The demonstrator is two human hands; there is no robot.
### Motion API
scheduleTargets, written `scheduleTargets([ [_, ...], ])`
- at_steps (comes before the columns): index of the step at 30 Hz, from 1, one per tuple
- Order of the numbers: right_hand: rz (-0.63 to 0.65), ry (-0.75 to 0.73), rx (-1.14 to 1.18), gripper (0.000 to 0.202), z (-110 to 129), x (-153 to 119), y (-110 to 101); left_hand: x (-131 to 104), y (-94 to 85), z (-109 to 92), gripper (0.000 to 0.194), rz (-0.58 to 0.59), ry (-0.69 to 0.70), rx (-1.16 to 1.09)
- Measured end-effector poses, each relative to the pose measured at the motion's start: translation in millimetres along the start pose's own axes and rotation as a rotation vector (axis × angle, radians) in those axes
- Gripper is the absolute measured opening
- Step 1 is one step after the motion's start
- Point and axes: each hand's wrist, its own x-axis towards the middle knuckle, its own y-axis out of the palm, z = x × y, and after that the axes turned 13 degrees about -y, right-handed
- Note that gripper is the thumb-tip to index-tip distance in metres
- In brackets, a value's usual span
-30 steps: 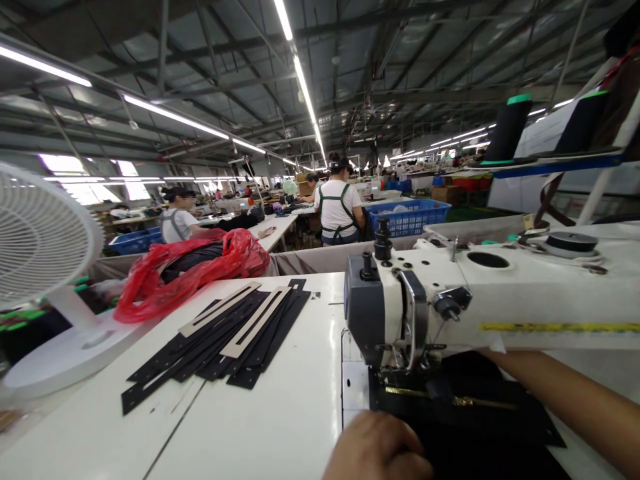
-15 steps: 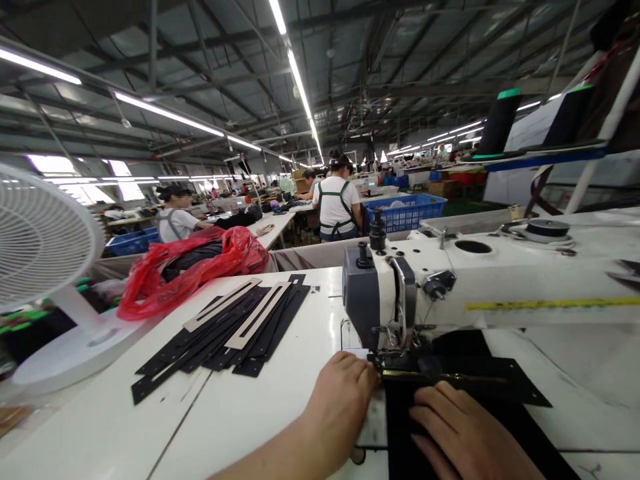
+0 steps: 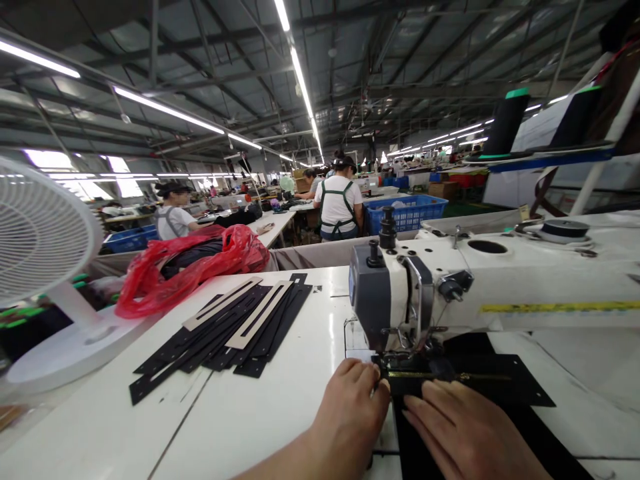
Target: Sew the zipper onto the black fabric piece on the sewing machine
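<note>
My left hand (image 3: 353, 417) is closed on the left end of a black strip with a brass-toothed zipper (image 3: 413, 375), close to the presser foot (image 3: 403, 359). Bent and held together, the fingers of my right hand (image 3: 465, 427) grip black fabric (image 3: 417, 443) just below the zipper teeth. The zipper lies crosswise under the head of a white and grey sewing machine (image 3: 370, 293). Its black strip, with small holes at the right end, extends right past my right hand. My fingers hide part of the fabric edge.
Left of the machine lies a pile of black slotted strips (image 3: 245, 327) with two beige slotted pieces (image 3: 260, 313) on top. Behind it is a red plastic bag (image 3: 150, 267) beside a white fan (image 3: 40, 247). Thread cones (image 3: 505, 123) stand at upper right. Several people work beyond the table.
My right hand's fingers have drawn together and moved closer to my left hand, up by the zipper. The machine appears slightly farther right in view.
</note>
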Motion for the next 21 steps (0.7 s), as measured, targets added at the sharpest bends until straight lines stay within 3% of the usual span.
scheduleTargets([
  [7,0.021,0.036,0.092,0.033,-14.1,5.2,11.7,-2.8,4.2,-9.5,0.02,-0.103,-0.057,0.07],
  [12,0.093,0.029,0.182,0.034,-17.5,3.0,10.3,-1.9,-0.9,-12.9,0.023,-0.052,-0.062,0.055],
  [21,0.113,0.025,0.204,0.032,-18.2,4.0,8.9,-1.0,3.3,-8.1,0.023,-0.052,-0.033,0.01],
])
